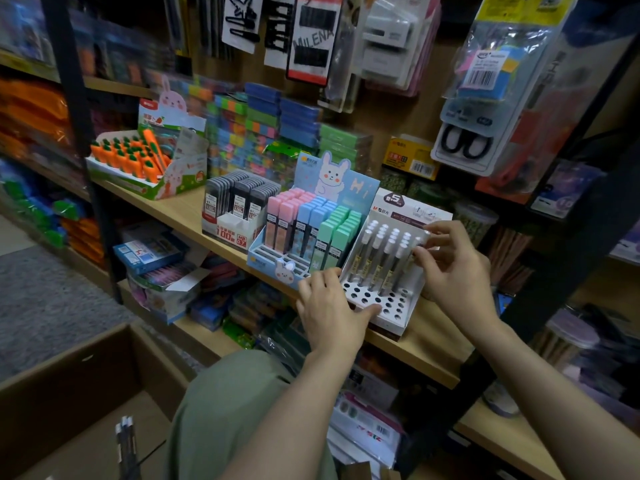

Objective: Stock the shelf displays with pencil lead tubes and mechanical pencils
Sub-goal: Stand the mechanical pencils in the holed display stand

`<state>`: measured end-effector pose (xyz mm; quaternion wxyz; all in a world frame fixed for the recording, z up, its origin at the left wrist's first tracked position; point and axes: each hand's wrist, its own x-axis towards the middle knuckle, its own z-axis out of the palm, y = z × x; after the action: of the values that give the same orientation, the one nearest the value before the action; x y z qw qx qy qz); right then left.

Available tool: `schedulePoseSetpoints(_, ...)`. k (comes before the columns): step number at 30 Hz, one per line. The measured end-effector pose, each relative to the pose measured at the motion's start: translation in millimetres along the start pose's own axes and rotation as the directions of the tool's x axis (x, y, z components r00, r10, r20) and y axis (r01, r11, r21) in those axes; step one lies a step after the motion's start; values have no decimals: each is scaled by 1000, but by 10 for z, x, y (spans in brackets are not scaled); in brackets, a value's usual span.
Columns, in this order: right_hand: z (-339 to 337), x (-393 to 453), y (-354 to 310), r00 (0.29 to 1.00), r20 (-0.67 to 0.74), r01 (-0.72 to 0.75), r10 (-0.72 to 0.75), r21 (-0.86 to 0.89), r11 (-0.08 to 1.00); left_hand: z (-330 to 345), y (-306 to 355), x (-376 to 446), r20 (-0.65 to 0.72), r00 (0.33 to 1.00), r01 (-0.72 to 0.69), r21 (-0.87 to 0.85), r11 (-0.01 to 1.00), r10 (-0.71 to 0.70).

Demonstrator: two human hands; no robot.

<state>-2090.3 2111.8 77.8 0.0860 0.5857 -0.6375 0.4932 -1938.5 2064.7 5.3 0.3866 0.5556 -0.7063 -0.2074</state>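
Note:
A white display box (393,315) with round holes stands on the wooden shelf (429,341). Several clear pencil lead tubes (379,258) with white caps stand in its back rows; the front holes hold nothing. My left hand (330,306) rests on the box's front left corner, fingers fairly straight, thumb lying along the front holes. At the box's right column, my right hand (453,268) pinches a lead tube (426,234) between thumb and fingers. A few mechanical pencils (125,441) stick up inside a cardboard box (69,368) at the lower left.
Left of the white box stand a blue bunny display (311,230) of pastel lead cases, a display of grey lead cases (235,206) and a carrot-pen display (138,157). Packaged scissors (464,140) and hair clips hang above. My knee (225,403) is below the shelf.

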Motion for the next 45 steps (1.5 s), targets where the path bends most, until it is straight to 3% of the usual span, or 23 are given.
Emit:
schedulePoseSetpoints(9,61,154,46,999,-30,-43,38,-184,982,-5,-10,34,-12,1000,-1,28,1000,1)
schedulePoseSetpoints(18,17,177,37,996,-51,-77,67,-232,970,3,-39,54,7,1000,-14,-10,1000,14)
schedulePoseSetpoints(26,-35,118,-57,991,15,-122,130,-247,961,-40,47,40,43,998,35,5,999,-35)
schedulePoseSetpoints(28,-91,25,-132,992,10,-117,122,-199,973,-99,99,34,72,996,50,-23,998,-49)
schedulePoseSetpoints(30,-115,-111,-242,993,21,-117,118,-68,991,-229,129,82,98,994,70,-161,985,-54)
schedulePoseSetpoints(33,23,-267,-514,987,128,-120,102,141,983,-620,-21,227,211,978,78,-343,936,-5)
schedulePoseSetpoints(36,398,-280,-887,963,263,-150,57,346,926,-1115,-496,284,285,958,94,-414,905,32)
schedulePoseSetpoints(38,754,-273,-1141,889,459,-177,-13,370,912,-1391,-951,231,314,949,126,-356,926,-9)
schedulePoseSetpoints(41,1429,-434,-1484,602,792,-134,-106,231,964,-1633,-1757,-4,317,926,282,-227,932,-203)
schedulePoseSetpoints(43,1918,-680,-1672,474,874,-69,-108,158,985,-1689,-2298,-233,241,884,452,-219,865,-401)
schedulePoseSetpoints(45,2409,-990,-1784,409,908,-58,-92,127,990,-1686,-2772,-456,148,797,603,-253,757,-586)
